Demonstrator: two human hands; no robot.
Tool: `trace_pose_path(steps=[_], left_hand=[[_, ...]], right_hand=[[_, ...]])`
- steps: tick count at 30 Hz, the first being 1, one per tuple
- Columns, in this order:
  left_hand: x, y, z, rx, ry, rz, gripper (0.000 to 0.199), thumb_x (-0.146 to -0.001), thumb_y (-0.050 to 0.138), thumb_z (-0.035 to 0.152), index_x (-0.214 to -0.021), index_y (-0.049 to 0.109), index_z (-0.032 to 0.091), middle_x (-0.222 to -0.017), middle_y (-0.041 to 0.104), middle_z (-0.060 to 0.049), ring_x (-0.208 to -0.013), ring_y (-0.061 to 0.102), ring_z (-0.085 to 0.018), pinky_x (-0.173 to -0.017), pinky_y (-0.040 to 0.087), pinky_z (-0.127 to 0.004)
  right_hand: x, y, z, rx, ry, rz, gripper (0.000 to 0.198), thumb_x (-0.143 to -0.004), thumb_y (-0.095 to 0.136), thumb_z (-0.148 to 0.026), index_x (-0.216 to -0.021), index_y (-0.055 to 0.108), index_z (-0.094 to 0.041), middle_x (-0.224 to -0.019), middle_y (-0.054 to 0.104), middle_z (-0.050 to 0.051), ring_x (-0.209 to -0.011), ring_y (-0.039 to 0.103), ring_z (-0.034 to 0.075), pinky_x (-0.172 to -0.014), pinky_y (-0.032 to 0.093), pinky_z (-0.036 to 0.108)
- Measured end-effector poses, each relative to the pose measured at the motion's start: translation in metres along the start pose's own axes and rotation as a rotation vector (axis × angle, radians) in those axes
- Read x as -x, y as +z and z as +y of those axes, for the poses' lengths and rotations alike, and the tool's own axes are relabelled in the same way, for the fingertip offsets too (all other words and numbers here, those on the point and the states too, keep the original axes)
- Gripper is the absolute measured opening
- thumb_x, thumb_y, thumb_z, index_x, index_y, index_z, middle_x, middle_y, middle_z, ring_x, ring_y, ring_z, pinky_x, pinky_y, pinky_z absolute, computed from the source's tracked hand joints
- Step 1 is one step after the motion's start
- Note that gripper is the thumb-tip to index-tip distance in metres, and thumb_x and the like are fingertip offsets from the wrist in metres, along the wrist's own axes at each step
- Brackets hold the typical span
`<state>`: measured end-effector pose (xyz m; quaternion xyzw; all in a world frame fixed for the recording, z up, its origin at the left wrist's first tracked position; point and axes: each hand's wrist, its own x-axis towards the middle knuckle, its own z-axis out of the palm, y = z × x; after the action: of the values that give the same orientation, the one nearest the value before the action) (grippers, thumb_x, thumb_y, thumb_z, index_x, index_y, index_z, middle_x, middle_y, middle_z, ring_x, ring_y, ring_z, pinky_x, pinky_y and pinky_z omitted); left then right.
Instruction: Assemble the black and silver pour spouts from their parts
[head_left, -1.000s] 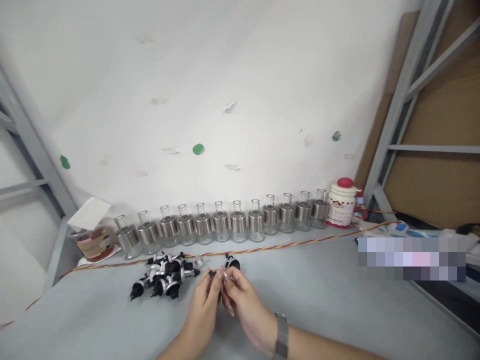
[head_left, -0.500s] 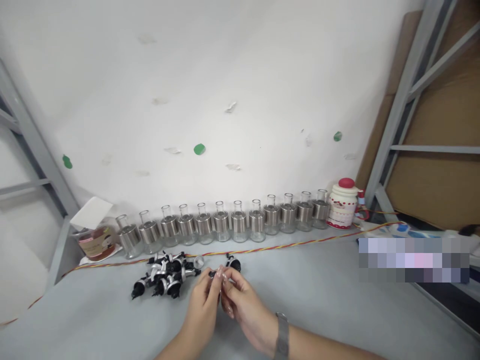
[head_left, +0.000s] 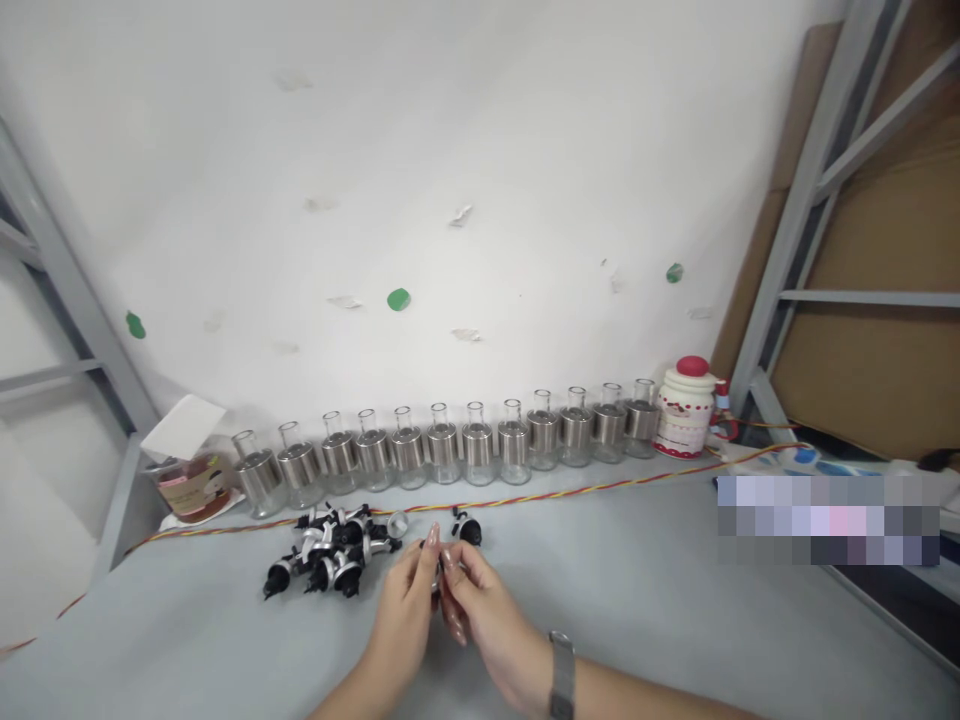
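Both hands meet low over the grey counter [head_left: 637, 600], fingertips together. The left hand [head_left: 405, 615] and the right hand [head_left: 480, 615] each have their grip pinched shut on one small black pourer cap [head_left: 433, 560] held between them (mostly hidden by the fingers, so its exact shape is hard to tell). Just left of the grip lies a pile of black-and-silver caps [head_left: 330, 560] on the counter; just beyond the grip sits a single loose cap [head_left: 466, 528]. Further back, past a red-and-yellow twisted cable [head_left: 570, 490], a row of glass bottles with steel sleeves [head_left: 442, 450] lines the wall, a white-and-red jar [head_left: 686, 408] at its right end. A watch [head_left: 561, 675] rides the right wrist.
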<state>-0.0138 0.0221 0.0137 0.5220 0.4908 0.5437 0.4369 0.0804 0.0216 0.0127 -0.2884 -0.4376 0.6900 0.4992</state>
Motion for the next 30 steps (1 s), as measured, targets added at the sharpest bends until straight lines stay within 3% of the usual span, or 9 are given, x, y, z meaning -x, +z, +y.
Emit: trace_pose_path(steps=[7,16,26,30], left_hand=[[0.000,0.005,0.007,0.054,-0.078,-0.038,0.035,-0.077,0.043,0.047,-0.062,0.052,0.016,-0.046,0.047,0.005,-0.038,0.046,-0.011,-0.035,0.038,-0.020],[0.003,0.009,0.019,0.041,-0.163,0.025,0.038,-0.068,0.049,0.054,-0.057,0.052,0.018,-0.043,0.043,0.007,-0.037,0.042,-0.011,-0.036,0.034,-0.020],[0.002,0.006,0.005,-0.003,-0.056,-0.018,0.032,-0.076,0.046,0.045,-0.061,0.049,0.017,-0.053,0.044,0.006,-0.047,0.045,-0.011,-0.041,0.037,-0.020],[0.003,0.005,0.005,-0.030,-0.023,-0.011,0.034,-0.078,0.043,0.046,-0.058,0.045,0.018,-0.048,0.041,0.006,-0.041,0.044,-0.011,-0.039,0.037,-0.020]], right_hand=[[-0.001,-0.002,0.005,-0.008,0.010,0.032,0.045,-0.064,0.054,-0.062,-0.072,0.046,-0.019,-0.043,0.034,-0.010,-0.037,0.026,0.006,-0.036,0.023,0.018],[-0.002,-0.004,0.004,0.009,0.026,0.057,0.046,-0.060,0.057,-0.062,-0.070,0.045,-0.018,-0.042,0.034,-0.010,-0.035,0.025,0.005,-0.034,0.020,0.018],[-0.001,-0.003,0.002,-0.014,0.031,0.045,0.045,-0.060,0.058,-0.061,-0.067,0.045,-0.018,-0.044,0.034,-0.010,-0.037,0.026,0.004,-0.035,0.020,0.017],[0.000,-0.001,0.003,-0.003,0.011,0.039,0.044,-0.062,0.056,-0.061,-0.065,0.042,-0.019,-0.044,0.034,-0.010,-0.036,0.026,0.004,-0.034,0.021,0.017]])
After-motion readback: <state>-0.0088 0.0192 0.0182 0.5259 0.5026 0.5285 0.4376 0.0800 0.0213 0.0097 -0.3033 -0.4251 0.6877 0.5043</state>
